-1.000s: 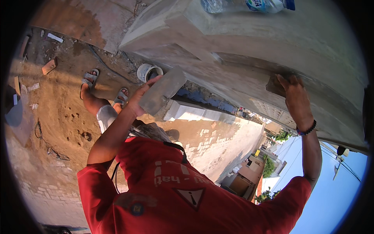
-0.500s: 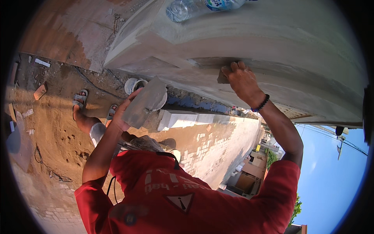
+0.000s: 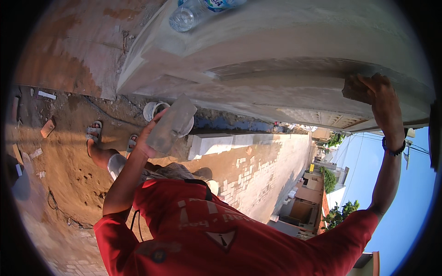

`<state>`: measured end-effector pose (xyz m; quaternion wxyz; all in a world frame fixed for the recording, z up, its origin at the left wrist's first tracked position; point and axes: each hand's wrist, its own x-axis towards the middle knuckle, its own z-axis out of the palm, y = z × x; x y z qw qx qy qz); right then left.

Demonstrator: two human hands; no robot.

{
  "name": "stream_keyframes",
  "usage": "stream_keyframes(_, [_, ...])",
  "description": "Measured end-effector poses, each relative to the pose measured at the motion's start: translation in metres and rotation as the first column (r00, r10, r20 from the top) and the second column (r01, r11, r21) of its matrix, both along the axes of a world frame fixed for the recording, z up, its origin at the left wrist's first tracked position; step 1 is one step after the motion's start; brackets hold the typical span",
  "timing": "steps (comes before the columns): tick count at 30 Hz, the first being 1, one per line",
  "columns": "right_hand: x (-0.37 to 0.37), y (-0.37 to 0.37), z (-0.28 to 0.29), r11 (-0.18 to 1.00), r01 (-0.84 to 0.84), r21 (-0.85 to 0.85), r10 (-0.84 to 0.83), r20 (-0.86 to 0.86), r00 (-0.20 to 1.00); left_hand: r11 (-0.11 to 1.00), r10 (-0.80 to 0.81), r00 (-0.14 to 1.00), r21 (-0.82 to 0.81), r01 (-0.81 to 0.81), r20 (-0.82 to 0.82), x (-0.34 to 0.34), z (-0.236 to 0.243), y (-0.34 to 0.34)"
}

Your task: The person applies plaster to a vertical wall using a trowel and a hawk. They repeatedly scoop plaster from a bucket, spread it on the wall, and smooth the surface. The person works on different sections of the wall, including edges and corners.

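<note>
My left hand [image 3: 146, 139] is closed on the edge of a flat grey rectangular plate [image 3: 171, 125], held tilted in front of my body. Whether this plate has a handle I cannot see. Up at the far right, my right hand [image 3: 386, 102], arm stretched out, grips a dark rectangular trowel [image 3: 353, 88] against the grey plastered wall [image 3: 294, 43]; its handle is hidden. Left of the trowel a darker, damp-looking curved band [image 3: 276, 67] runs along a recess in the plaster.
A clear plastic bottle [image 3: 188, 17] lies on the plastered surface at the top. Beyond the left plate stands a pale bucket [image 3: 151, 110], partly covered. A white block-like ledge [image 3: 209, 145] borders a dark wet channel [image 3: 230, 123]. Cables and a brick [image 3: 47, 128] lie on the sandy ground.
My right hand has moved right along the wall with the trowel, and the arm is straighter. The left hand keeps its hold on the grey plate. The view has shifted slightly.
</note>
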<state>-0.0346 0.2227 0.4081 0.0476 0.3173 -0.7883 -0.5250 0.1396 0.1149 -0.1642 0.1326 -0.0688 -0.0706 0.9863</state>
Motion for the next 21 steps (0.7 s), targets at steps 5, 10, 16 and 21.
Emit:
stream_keyframes(5, [0.045,0.029,0.026,0.864,0.063,-0.499,-0.115,-0.074,0.991,0.995,-0.033,0.999,-0.089,0.035,0.02,-0.002,0.013,-0.007])
stream_keyframes(10, [0.05,0.102,-0.13,0.442,-0.171,-0.88,0.065,-0.159,0.985,0.998,-0.016,1.0,-0.067,0.016,-0.002,0.003,0.01,-0.006])
stream_keyframes(16, [0.012,0.119,-0.266,-0.277,-0.171,-0.946,-0.083,-0.154,0.985,0.99,-0.076,0.994,-0.111,0.085,0.076,0.011,-0.004,-0.009])
stream_keyframes(21, [-0.014,0.088,-0.298,-0.547,-0.195,-0.814,-0.082,-0.18,0.98,0.986,-0.103,0.987,-0.122,0.118,0.12,0.021,0.003,-0.011])
